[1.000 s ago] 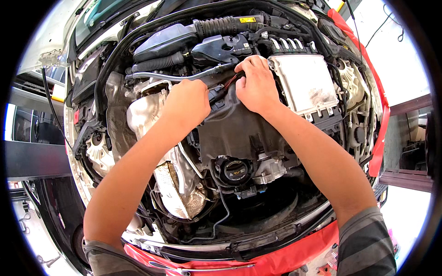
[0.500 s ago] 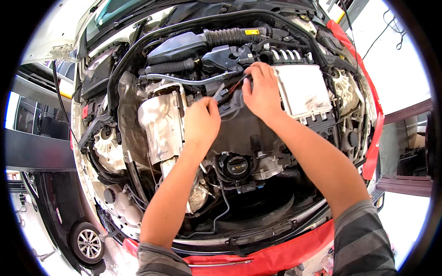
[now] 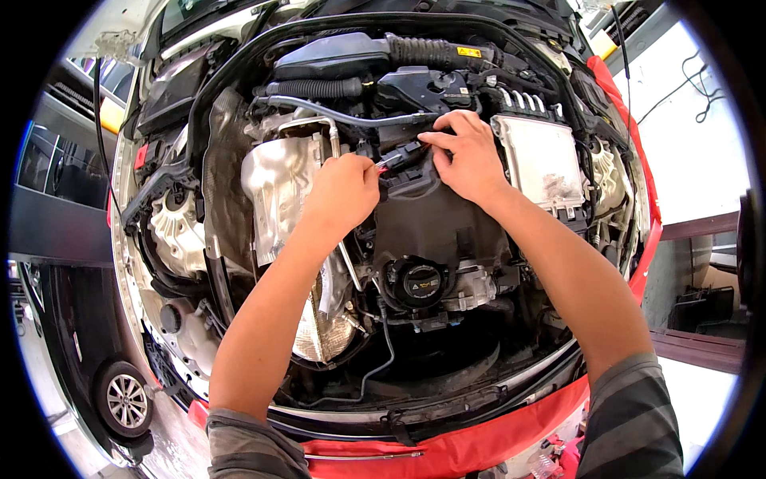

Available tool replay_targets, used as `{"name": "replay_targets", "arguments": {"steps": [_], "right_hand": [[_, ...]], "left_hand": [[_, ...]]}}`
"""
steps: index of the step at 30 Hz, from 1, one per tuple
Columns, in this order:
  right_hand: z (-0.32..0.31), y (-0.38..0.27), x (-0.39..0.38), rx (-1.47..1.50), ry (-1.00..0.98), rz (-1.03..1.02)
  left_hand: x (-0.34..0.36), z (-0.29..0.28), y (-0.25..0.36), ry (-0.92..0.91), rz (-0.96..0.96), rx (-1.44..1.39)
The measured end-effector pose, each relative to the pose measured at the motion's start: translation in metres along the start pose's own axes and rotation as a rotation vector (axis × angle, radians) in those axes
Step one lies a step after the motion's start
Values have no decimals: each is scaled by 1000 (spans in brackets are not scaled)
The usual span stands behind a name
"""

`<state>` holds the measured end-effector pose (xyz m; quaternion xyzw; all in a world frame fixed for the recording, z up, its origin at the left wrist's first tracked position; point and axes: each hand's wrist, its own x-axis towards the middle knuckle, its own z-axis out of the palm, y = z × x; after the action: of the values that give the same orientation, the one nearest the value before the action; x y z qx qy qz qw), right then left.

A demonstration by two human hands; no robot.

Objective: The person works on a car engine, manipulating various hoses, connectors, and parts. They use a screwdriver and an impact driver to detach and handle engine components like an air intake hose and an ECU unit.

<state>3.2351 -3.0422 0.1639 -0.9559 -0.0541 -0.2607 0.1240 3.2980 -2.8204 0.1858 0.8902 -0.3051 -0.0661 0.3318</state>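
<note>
A black electrical connector (image 3: 404, 154) lies between my hands, above the dark engine cover (image 3: 435, 211). My right hand (image 3: 472, 160) has its thumb and bent index finger closed at the connector's right end, where the wires are hidden. At the other end is my left hand (image 3: 345, 191), its fingers curled in a pinch on something slim. A small pale and red bit (image 3: 383, 168) shows past the fingertips, too little to name. A grey hose (image 3: 351, 118) arches just beyond both hands.
A silver heat shield (image 3: 283, 188) stands left of my left hand, and a white-topped box (image 3: 542, 160) right of my right hand. Nearer are the black oil filler cap (image 3: 422, 282) and a thin grey hose (image 3: 387, 343). Red covers (image 3: 447, 447) drape the car's front edge.
My view has shifted slightly. The connector now sits straighter between my hands, with my right fingers at its end. The grey blade-like piece and orange-red wires seen earlier are mostly hidden.
</note>
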Motion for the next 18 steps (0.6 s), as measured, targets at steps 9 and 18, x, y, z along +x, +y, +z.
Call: {"name": "replay_targets", "arguments": {"steps": [9,18], "right_hand": [[-1,-4,1,-80,-48,-54],[0,-2,3,-75,-50,-61]], "left_hand": [[4,12,-1,32,13,-14],[2,26,17,67,-191,-117]]}}
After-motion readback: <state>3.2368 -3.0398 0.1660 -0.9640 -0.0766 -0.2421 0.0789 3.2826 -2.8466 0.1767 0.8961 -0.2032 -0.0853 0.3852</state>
